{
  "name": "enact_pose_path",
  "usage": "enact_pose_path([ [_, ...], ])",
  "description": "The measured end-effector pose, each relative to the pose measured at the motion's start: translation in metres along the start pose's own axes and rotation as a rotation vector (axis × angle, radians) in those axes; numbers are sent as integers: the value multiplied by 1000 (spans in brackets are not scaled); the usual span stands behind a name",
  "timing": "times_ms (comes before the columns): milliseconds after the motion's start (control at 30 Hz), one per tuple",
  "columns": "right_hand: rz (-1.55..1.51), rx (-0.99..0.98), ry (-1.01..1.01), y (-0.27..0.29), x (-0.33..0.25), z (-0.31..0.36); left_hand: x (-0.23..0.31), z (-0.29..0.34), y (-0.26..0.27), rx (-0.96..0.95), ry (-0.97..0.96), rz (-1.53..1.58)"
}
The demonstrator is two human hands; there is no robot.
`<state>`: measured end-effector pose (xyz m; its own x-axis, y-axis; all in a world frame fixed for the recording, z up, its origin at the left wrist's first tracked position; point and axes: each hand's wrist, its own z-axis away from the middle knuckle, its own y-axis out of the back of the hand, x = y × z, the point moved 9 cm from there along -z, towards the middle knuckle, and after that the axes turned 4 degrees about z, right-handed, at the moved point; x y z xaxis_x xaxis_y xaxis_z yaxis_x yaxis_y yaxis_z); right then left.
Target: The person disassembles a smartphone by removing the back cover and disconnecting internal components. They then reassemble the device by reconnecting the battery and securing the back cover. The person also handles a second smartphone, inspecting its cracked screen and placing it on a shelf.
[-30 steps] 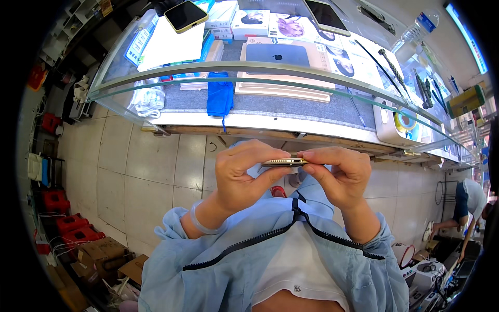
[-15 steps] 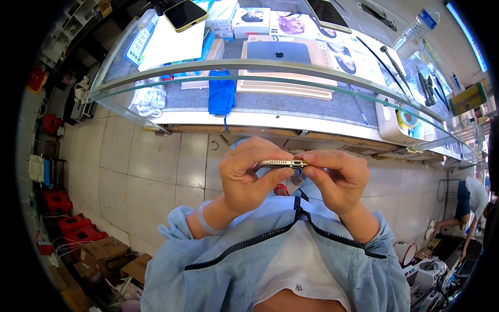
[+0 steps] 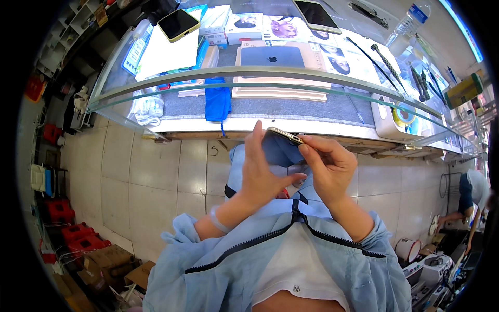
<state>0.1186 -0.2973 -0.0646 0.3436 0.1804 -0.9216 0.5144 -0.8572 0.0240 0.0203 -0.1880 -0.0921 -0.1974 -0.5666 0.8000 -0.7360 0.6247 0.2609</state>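
A slim smartphone (image 3: 285, 135) is held tilted in front of me, its edge with a row of small holes and a port facing up toward me. My right hand (image 3: 329, 165) pinches its right end between thumb and fingers. Beside its left end, my left hand (image 3: 255, 174) is open, the thumb spread wide from the raised fingers. Whether those fingertips touch the phone I cannot tell. The phone's broad faces are mostly hidden at this angle.
A glass display counter (image 3: 291, 73) spans the front. On it lie a yellow-edged phone (image 3: 178, 24), another phone (image 3: 317, 15), a screwdriver (image 3: 384, 61) and a plastic bottle (image 3: 410, 23). A blue cloth (image 3: 217, 101) hangs inside. Cardboard boxes (image 3: 112, 258) stand left; another person (image 3: 470, 192) bends at right.
My left hand has let go of the phone and spread its fingers. The phone, still in my right hand, has risen slightly and tilted, its left end now higher.
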Motion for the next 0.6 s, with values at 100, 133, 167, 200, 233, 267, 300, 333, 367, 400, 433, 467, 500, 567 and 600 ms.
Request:
enact_pose_path([
  [100, -94, 13, -66, -7, 9, 8, -1, 5, -13, -10, -35, -129],
  [133, -128, 3, -82, -10, 11, 10, -7, 5, -17, 24, -32, -113],
  [167, -157, -8, -80, -14, 11, 11, -14, 5, -19, 16, -2, -84],
  [200, -201, -13, -74, -13, 12, 10, -13, 3, -19, -8, -45, -88],
  [233, -226, -47, -110, -15, 13, 9, -10, 0, -18, -18, -88, -117],
  [267, -251, -81, -147, -16, 13, 6, -6, -3, -17, -28, -130, -147],
  [300, -130, -137, -122, -12, 5, 0, -8, -6, -16, -40, -77, -67],
  [333, -11, -190, -102, -4, -5, -10, -9, -8, -16, -102, -69, -68],
  [367, 104, -246, -84, 3, -10, -19, -12, -8, -13, -162, -60, -74],
  [400, 264, -144, 0, 22, -17, -33, -16, -9, -12, -221, -50, -81],
  [433, 307, -33, 61, 41, -24, -49, -18, -9, -9, -237, -46, -11],
  [467, 414, 53, 218, 61, -39, -67, -16, -9, -6, -263, -66, 15],
  [500, 563, 131, 286, 79, -51, -85, -13, -10, -4, -292, -86, 44],
  [567, 870, 172, 441, 94, -70, -119, -3, -13, 0, -296, -119, 103],
  [600, 904, 112, 425, 97, -65, -136, 1, -14, 1, -326, -111, 145],
])
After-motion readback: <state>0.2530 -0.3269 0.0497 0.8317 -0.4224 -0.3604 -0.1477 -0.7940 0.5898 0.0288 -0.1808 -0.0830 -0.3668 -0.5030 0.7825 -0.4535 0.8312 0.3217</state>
